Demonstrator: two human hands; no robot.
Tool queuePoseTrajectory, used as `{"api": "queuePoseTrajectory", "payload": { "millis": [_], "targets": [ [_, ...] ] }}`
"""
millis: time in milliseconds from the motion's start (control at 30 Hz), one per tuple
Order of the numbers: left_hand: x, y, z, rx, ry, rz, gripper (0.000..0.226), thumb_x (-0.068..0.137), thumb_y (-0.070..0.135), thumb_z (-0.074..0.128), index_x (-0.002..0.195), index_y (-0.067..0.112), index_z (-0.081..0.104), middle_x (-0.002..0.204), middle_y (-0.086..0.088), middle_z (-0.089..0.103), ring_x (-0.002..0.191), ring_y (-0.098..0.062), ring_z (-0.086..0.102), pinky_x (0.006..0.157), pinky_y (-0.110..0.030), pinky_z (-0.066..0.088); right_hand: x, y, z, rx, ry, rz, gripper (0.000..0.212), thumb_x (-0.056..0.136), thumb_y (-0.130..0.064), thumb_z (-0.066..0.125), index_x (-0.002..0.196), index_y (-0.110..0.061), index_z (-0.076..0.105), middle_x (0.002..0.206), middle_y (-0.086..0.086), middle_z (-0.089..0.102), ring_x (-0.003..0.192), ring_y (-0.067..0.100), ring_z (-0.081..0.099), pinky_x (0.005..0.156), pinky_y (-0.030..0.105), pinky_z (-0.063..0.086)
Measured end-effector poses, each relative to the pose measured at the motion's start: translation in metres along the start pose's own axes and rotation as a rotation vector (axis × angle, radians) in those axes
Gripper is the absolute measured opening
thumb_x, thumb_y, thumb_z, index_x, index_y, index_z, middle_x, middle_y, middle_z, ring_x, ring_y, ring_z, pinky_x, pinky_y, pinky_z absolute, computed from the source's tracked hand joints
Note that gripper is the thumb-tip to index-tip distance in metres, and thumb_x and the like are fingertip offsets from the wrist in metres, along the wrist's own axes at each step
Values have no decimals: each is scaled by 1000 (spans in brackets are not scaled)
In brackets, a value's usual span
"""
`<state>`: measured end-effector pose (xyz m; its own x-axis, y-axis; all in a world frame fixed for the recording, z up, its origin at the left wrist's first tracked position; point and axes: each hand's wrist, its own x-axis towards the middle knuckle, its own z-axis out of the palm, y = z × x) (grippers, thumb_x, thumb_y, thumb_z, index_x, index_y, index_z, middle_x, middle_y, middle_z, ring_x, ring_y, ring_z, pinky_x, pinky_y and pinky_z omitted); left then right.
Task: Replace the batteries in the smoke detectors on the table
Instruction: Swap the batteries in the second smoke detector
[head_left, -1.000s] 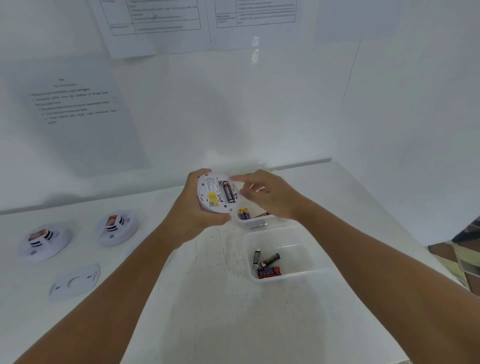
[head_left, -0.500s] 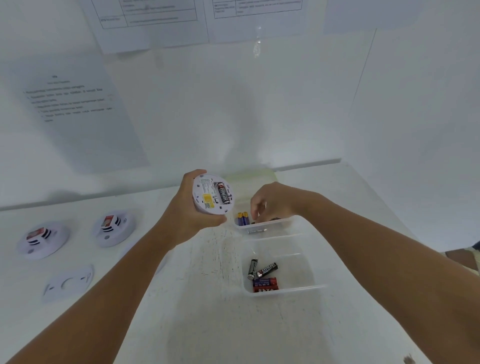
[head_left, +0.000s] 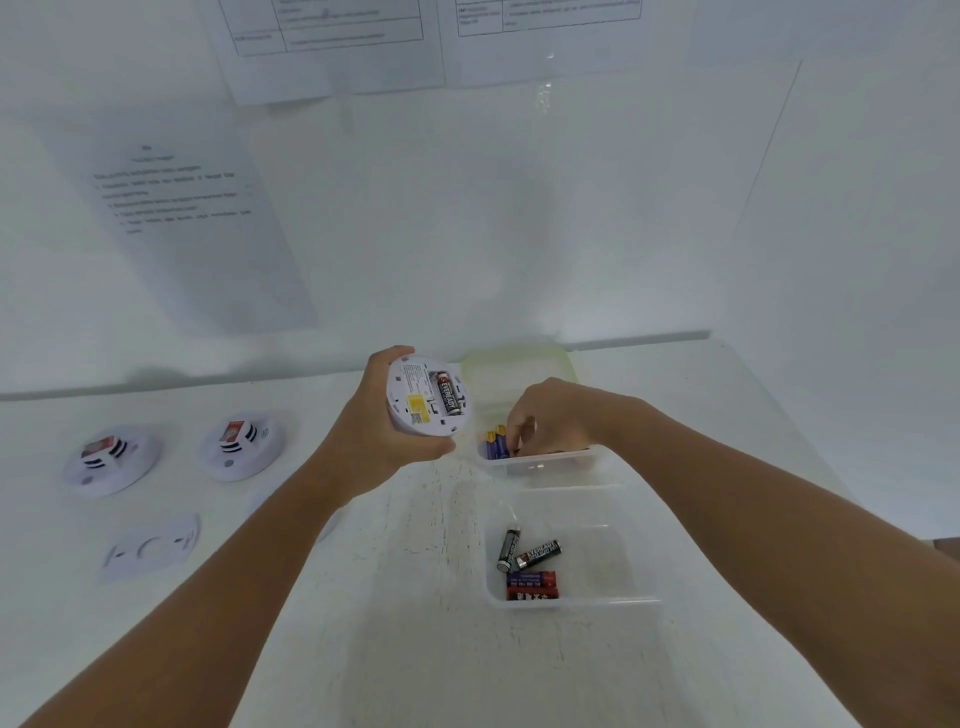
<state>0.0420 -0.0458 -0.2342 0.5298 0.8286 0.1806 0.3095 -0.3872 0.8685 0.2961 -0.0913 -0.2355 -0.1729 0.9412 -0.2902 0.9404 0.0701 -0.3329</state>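
In left hand (head_left: 384, 431), smoke detector (head_left: 427, 396).

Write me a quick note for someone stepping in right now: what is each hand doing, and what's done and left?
Left hand grips an opened detector, one battery seated in it.
Right hand reaches into the far tub by the blue batteries; whether it grips one is unclear.
Near tub holds loose batteries.
Left: two detectors on the table, a cover plate.

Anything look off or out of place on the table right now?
Nothing damaged or spilled. One loose cover plate lies apart from the two detectors on the table, and batteries in the near tray lie jumbled.
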Motion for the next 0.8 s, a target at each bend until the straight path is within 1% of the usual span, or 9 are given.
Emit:
{"api": "queuePoseTrajectory", "payload": {
  "millis": [133,200,300,400,533,567,700,767,800],
  "targets": [
    [-1,-2,1,5,-3,-8,103,64,6,96,144,32,36,128,11,58,110,3,61,86,-25,59,1,0,-1,-70,-4,-24,17,88,-21,70,100,-29,79,103,-9,68,98,16,63,90,39,57],
    [-1,-3,2,14,2,-6,102,64,7,96,143,33,36,128,13,58,110,4,60,87,-24,59,0,-1,-2,-96,22,-51,17,89,-23,71,103,-29,78,104,-9,63,100,16,60,88,35,54],
    [-2,-4,3,18,0,-8,103,64,8,96,144,33,36,128,14,57,110,5,59,88,-24,58,0,2,-2,-152,38,-82,21,90,-21,69,106,-32,78,102,-10,54,98,15,56,84,31,52],
    [-2,-6,4,13,-3,-18,104,63,9,97,144,35,37,129,14,58,113,0,60,89,-29,60,0,6,0,-138,43,-104,20,89,-19,70,102,-31,77,99,-9,54,95,16,57,82,31,51],
    [-3,-7,6,19,-3,-26,104,63,9,97,144,35,36,127,17,57,111,4,59,88,-27,60,-2,8,5,-100,37,-107,21,89,-10,67,91,-30,74,96,-9,56,92,17,60,82,35,55],
    [-3,-8,6,17,-4,-29,105,63,10,97,144,35,36,127,17,57,111,4,59,88,-28,60,-1,8,5,-97,31,-103,22,90,-9,66,92,-30,74,96,-8,56,91,17,60,82,34,55],
    [-5,-8,6,20,-8,-34,104,63,9,97,142,36,37,125,20,58,111,4,59,87,-27,60,0,8,1,-131,17,-98,24,92,-13,68,107,-30,78,89,-17,50,88,9,53,77,24,47],
    [-7,-8,6,27,-7,-33,103,63,9,97,143,35,37,124,21,58,111,5,59,87,-23,59,1,7,0,-129,6,-102,20,91,-15,70,104,-27,80,86,-17,53,81,3,53,74,22,47],
    [-7,-8,6,30,-6,-34,104,63,9,97,143,35,37,124,21,57,112,5,59,86,-22,58,2,7,0,-119,8,-100,18,90,-16,71,102,-26,80,87,-16,54,80,3,54,75,23,50]
  ]
}}
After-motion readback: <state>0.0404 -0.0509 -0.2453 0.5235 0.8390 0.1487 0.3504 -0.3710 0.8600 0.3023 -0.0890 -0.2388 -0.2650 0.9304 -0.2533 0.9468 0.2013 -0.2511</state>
